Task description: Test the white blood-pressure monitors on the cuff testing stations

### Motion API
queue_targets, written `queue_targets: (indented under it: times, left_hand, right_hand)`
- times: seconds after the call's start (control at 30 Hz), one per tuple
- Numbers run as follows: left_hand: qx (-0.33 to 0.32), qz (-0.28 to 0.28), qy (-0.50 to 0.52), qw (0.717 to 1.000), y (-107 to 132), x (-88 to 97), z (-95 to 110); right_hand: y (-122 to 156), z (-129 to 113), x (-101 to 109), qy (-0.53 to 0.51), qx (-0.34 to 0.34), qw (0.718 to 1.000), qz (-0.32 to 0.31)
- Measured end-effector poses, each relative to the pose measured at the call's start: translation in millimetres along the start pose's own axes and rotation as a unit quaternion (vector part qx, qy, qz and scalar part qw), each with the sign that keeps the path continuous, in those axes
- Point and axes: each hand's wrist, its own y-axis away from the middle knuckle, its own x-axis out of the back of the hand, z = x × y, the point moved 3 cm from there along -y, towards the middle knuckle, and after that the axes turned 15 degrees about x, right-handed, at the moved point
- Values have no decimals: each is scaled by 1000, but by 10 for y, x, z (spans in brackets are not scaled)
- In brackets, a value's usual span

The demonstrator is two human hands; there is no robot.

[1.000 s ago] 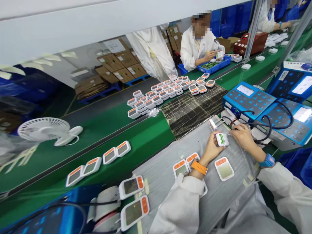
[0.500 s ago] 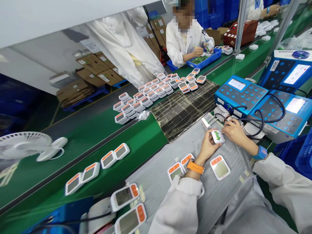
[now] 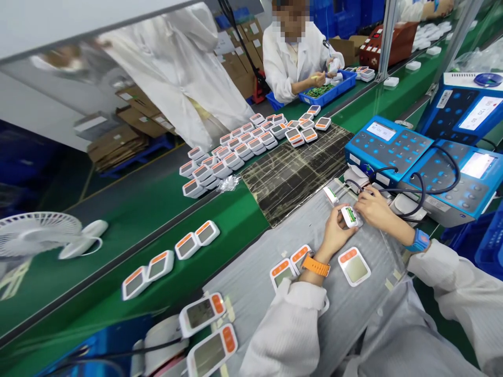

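Note:
My left hand point(image 3: 337, 230) is closed around a small white monitor point(image 3: 349, 216), its open battery bay with green batteries facing up. At the monitor's far right side, the fingers of my right hand point(image 3: 373, 208) are pinched together; what is between them is hidden. A thin black tube point(image 3: 353, 183) passes close to those fingers. Just beyond my left hand lies another white monitor with green batteries showing point(image 3: 330, 195). A monitor with a grey screen and orange buttons point(image 3: 354, 267) rests face up on the grey mat point(image 3: 314, 319). Two similar monitors point(image 3: 282, 272) lie by my left wrist.
Blue testers point(image 3: 389, 144) with cables stand at the right. Several monitors ride the green belt point(image 3: 231, 230) at left; many more point(image 3: 243, 144) are stacked beyond. Two monitors point(image 3: 212, 352) sit at the mat's near left. Across the line, a co-worker handles parts over a blue tray point(image 3: 330, 93).
The monitors on the green belt have moved up and to the right. A person standing in white has shifted left. My hands stay nearly in place around the monitor.

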Motion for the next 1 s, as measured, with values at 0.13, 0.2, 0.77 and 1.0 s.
queue_targets:
  times: [0.13, 0.2, 0.77, 1.0]
  left_hand:
    - [3, -1, 7, 1000, 3, -18, 15]
    - [2, 2, 7, 1000, 3, -17, 15]
    - [-14, 33, -12, 999, 11, -38, 16]
    - [-33, 60, -31, 997, 9, -95, 21]
  right_hand:
    - [-8, 36, 25, -4, 18, 999, -31]
    - [45, 59, 47, -26, 18, 999, -22]
    - [222, 21, -16, -115, 31, 993, 15]
    - [190, -70, 27, -42, 60, 997, 19]
